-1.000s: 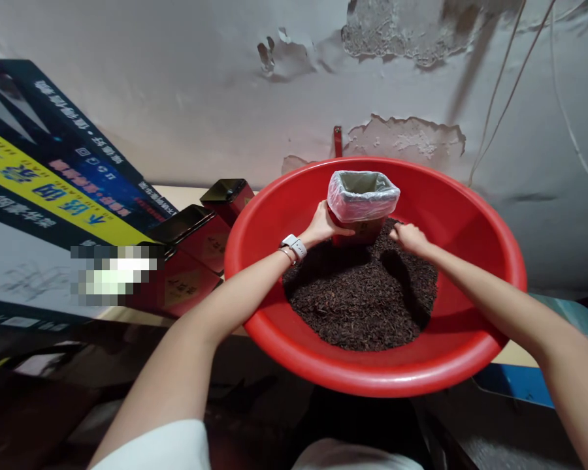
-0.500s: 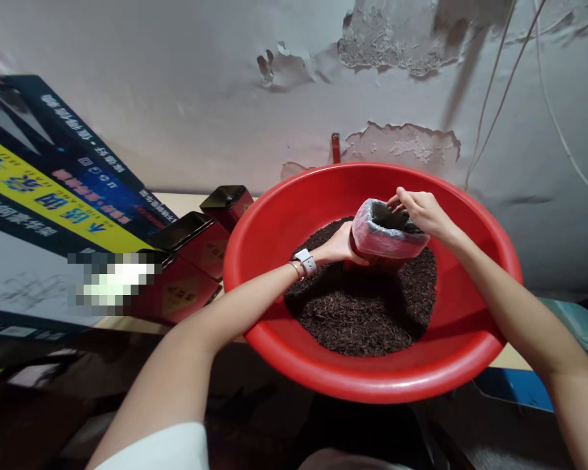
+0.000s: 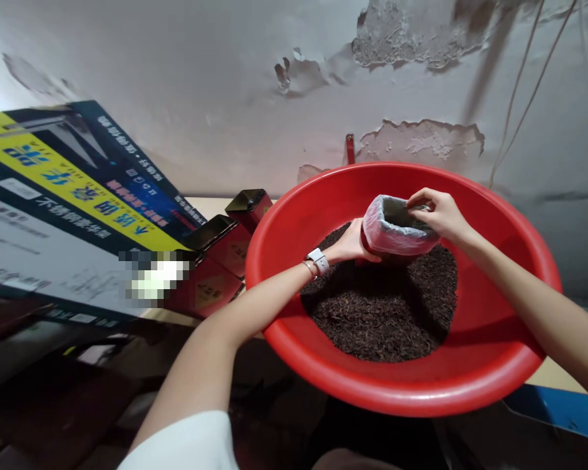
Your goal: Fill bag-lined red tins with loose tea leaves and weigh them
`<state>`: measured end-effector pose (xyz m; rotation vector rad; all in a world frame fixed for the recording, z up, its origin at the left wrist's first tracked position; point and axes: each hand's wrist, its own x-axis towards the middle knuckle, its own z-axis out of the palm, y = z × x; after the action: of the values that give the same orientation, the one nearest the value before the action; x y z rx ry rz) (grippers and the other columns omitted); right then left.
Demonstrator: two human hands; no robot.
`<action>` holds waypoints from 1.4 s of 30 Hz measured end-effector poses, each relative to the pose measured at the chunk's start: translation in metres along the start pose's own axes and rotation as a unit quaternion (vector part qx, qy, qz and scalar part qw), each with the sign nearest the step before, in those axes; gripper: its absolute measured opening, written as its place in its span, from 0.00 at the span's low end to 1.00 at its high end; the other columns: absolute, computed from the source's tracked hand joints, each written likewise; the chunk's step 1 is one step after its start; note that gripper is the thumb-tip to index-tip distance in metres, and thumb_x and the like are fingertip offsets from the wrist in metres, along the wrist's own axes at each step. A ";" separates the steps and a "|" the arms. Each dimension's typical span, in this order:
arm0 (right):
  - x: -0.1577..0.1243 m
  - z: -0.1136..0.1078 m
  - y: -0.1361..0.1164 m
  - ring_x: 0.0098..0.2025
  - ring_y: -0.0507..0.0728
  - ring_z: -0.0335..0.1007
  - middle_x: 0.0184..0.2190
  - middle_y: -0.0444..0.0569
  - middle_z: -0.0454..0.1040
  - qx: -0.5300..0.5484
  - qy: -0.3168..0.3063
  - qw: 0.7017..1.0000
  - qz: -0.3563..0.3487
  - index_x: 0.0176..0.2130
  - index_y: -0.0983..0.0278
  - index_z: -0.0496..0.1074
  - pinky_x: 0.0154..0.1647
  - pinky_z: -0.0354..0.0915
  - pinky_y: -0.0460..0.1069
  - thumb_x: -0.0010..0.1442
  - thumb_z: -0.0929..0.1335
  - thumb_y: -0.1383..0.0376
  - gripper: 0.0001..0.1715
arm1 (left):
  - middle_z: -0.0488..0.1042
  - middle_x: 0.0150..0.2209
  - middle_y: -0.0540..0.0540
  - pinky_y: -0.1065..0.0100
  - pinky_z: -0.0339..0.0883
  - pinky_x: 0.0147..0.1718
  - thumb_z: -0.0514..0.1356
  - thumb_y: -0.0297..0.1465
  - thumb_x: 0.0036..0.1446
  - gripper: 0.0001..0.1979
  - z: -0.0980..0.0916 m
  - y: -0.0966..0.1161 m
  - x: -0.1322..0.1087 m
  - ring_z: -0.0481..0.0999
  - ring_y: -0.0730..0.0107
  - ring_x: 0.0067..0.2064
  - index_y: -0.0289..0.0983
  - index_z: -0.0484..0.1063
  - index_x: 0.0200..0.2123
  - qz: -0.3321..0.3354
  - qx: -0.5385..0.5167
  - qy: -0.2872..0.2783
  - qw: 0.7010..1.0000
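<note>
My left hand (image 3: 351, 244), with a white watch on its wrist, is wrapped round the left side of a tin (image 3: 400, 260). A clear plastic bag (image 3: 396, 242) lines the tin and is folded down over its rim. At the right side of the opening, my right hand (image 3: 443, 214) has its fingers bent and pinched on the bag's edge. How deep the bag is filled cannot be made out. Below the tin, dark loose tea leaves (image 3: 377, 329) cover the bottom of a large red basin (image 3: 411, 397).
Several red tins with dark lids, one of them a tin (image 3: 249, 207) at the back, stand left of the basin. A large printed carton (image 3: 83, 215) leans beside them. Behind is a peeling wall (image 3: 215, 98) with hanging cords (image 3: 524, 85).
The whole view has shifted, so everything sits further right. My right hand's fingers have moved from inside the bag's opening to its right edge. My left hand keeps its hold on the tin.
</note>
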<state>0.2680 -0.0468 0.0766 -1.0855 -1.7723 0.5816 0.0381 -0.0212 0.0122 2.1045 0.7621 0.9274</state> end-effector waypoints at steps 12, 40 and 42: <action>-0.001 -0.001 0.008 0.36 0.60 0.76 0.30 0.46 0.77 0.021 0.027 0.999 0.007 0.29 0.59 0.74 0.43 0.73 0.59 0.43 0.75 0.54 0.15 | 0.72 0.48 0.41 0.46 0.65 0.53 0.76 0.36 0.24 0.43 0.000 0.004 -0.002 0.70 0.45 0.51 0.34 0.69 0.49 -0.024 0.057 0.041 0.997; -0.059 0.097 0.049 0.64 0.63 0.57 0.61 0.61 0.63 -0.225 -0.360 0.905 0.013 0.59 0.68 0.64 0.64 0.54 0.58 0.64 0.63 0.54 0.30 | 0.63 0.50 0.42 0.52 0.57 0.59 0.78 0.36 0.22 0.47 -0.041 -0.029 0.012 0.62 0.49 0.58 0.35 0.61 0.48 -0.177 0.083 0.284 0.939; -0.072 0.115 0.044 0.65 0.65 0.54 0.63 0.60 0.60 -0.241 -0.396 0.886 0.003 0.62 0.67 0.61 0.64 0.54 0.61 0.66 0.60 0.51 0.33 | 0.64 0.48 0.44 0.52 0.59 0.58 0.79 0.35 0.22 0.45 -0.041 -0.028 0.014 0.62 0.50 0.57 0.37 0.62 0.46 -0.166 0.083 0.290 0.939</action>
<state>0.1950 -0.0792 -0.0419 -1.2830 -2.7365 0.6573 0.0078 0.0200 0.0157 1.7545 1.4886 1.3420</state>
